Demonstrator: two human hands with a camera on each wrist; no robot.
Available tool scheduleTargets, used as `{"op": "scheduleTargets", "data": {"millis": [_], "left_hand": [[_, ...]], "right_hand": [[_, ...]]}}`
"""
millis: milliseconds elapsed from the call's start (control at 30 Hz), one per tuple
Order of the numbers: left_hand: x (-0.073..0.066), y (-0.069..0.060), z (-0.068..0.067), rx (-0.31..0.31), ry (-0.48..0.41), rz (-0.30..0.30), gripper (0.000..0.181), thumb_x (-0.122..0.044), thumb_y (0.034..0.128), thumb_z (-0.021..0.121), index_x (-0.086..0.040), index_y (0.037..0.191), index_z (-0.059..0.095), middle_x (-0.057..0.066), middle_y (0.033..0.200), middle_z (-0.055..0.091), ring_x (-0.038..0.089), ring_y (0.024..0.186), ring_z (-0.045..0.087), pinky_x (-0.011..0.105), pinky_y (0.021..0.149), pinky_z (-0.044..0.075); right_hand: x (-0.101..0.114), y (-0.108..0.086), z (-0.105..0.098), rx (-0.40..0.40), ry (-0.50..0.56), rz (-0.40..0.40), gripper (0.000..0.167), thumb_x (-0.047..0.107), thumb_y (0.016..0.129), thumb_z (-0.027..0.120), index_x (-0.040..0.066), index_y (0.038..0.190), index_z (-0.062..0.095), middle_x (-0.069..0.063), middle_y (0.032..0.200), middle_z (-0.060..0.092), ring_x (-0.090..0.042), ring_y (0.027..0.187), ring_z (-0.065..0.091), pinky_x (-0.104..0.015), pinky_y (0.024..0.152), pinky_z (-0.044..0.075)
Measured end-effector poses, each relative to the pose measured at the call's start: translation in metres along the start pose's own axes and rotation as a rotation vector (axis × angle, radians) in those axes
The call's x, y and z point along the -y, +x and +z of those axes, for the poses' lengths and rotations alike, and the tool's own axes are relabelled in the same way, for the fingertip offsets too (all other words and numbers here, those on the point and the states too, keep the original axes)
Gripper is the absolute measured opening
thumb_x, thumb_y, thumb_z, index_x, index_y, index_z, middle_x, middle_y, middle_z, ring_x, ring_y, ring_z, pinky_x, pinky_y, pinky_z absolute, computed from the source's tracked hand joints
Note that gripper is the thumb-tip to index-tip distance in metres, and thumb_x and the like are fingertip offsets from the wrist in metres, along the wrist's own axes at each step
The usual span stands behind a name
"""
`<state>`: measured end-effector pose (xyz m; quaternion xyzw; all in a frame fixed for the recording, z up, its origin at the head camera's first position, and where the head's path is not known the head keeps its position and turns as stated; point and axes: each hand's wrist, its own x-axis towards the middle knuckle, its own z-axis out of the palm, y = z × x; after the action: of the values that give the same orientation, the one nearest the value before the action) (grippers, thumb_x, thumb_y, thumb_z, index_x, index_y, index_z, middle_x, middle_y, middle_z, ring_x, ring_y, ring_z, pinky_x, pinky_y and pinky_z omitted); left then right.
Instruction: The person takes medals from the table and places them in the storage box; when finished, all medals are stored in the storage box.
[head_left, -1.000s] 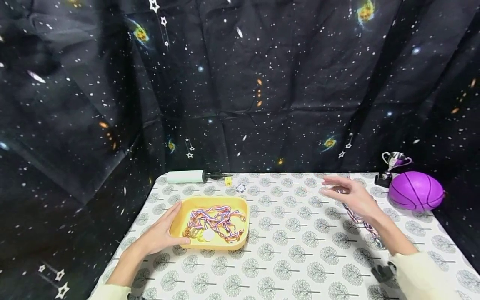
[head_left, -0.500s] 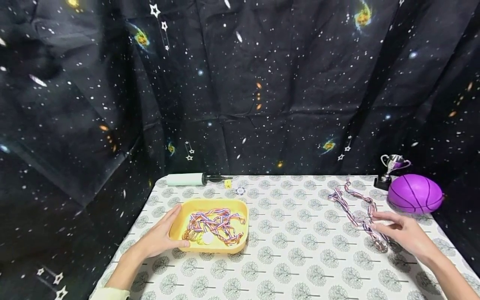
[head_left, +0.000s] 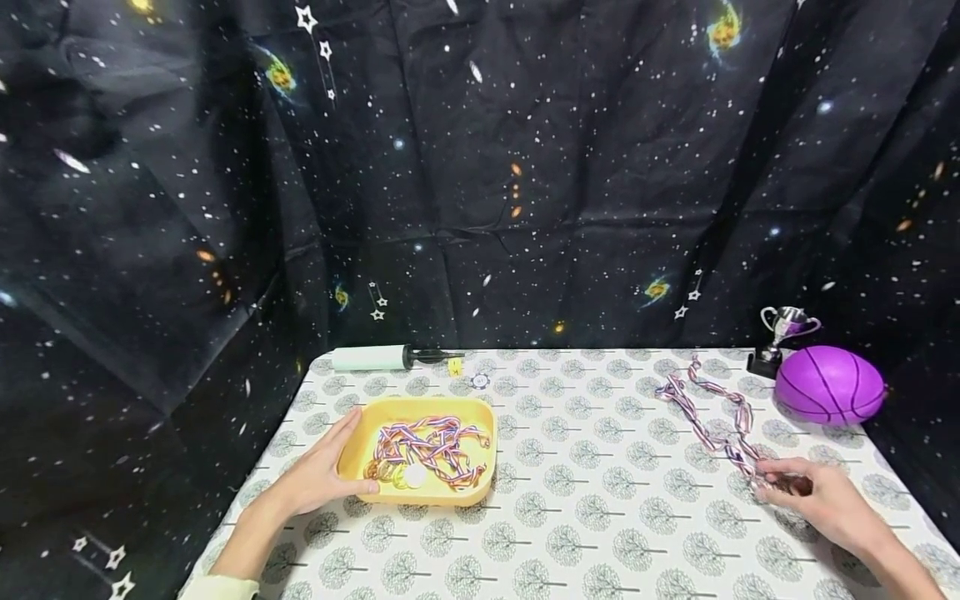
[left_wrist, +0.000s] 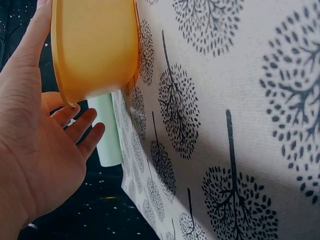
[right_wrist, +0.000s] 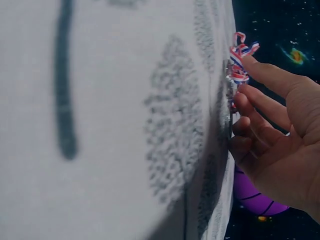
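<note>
A yellow tray [head_left: 420, 496] at the left of the table holds tangled striped ribbons [head_left: 427, 446] and several medals [head_left: 408, 476]. My left hand [head_left: 318, 475] grips its left end, thumb on the near rim; the left wrist view shows the tray [left_wrist: 95, 45] and left hand [left_wrist: 50, 145] from the side. On the right, my right hand [head_left: 828, 504] has thumb and fingers at the near end of a twisted striped ribbon [head_left: 697, 425], where a medal is mostly hidden. In the right wrist view the fingers of the right hand [right_wrist: 280, 125] touch the ribbon's [right_wrist: 240, 62] end.
A pale green pump [head_left: 371, 357] lies along the back left edge, near a small yellow block [head_left: 455, 367] and a round chip [head_left: 480, 381]. At the back right stand a silver trophy [head_left: 783, 329] and a purple ball [head_left: 830, 386]. A dark starry cloth [head_left: 480, 167] hangs behind.
My right hand has moved from above the ribbon's far end toward the near right, down to the medal end. The left hand has stayed on the tray.
</note>
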<state>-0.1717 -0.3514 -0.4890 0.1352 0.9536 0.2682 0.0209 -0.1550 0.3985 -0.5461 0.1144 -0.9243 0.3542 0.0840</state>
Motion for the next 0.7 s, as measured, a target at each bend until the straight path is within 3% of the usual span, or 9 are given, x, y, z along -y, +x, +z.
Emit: {"op": "scheduleTargets", "data": {"millis": [333,500,700], "left_hand": [[-0.0013,-0.0014,-0.0006,0.005,0.003,-0.021,0.128,-0.059,0.0784,0.09,-0.003,0.17,0.019,0.019,0.176,0.017,0.044,0.158,0.022,0.068,0.12,0.03],[-0.0014,-0.0008,-0.0007,0.003,0.003,-0.015,0.128,-0.058,0.0785,0.09,-0.003,0.17,0.018,0.019,0.176,0.017,0.044,0.159,0.022,0.067,0.121,0.029],[-0.0011,-0.0006,-0.001,0.003,0.0,-0.011,0.128,-0.057,0.0785,0.09,-0.003,0.17,0.018,0.017,0.176,0.016,0.043,0.159,0.02,0.067,0.121,0.028]], "right_hand": [[-0.0027,-0.0049,0.0038,-0.049,-0.06,-0.036,0.039,0.018,0.079,0.095,0.006,0.113,0.081,-0.002,0.107,0.075,0.002,0.085,0.058,-0.011,0.073,0.045],[-0.004,-0.0053,0.0064,-0.074,-0.077,-0.067,0.04,0.017,0.074,0.097,0.007,0.109,0.082,0.001,0.106,0.074,0.003,0.085,0.057,-0.009,0.074,0.042],[-0.0057,-0.0038,0.0096,-0.091,-0.131,-0.08,0.039,0.019,0.07,0.099,0.01,0.104,0.083,-0.005,0.106,0.074,0.003,0.084,0.057,-0.01,0.073,0.043]]}}
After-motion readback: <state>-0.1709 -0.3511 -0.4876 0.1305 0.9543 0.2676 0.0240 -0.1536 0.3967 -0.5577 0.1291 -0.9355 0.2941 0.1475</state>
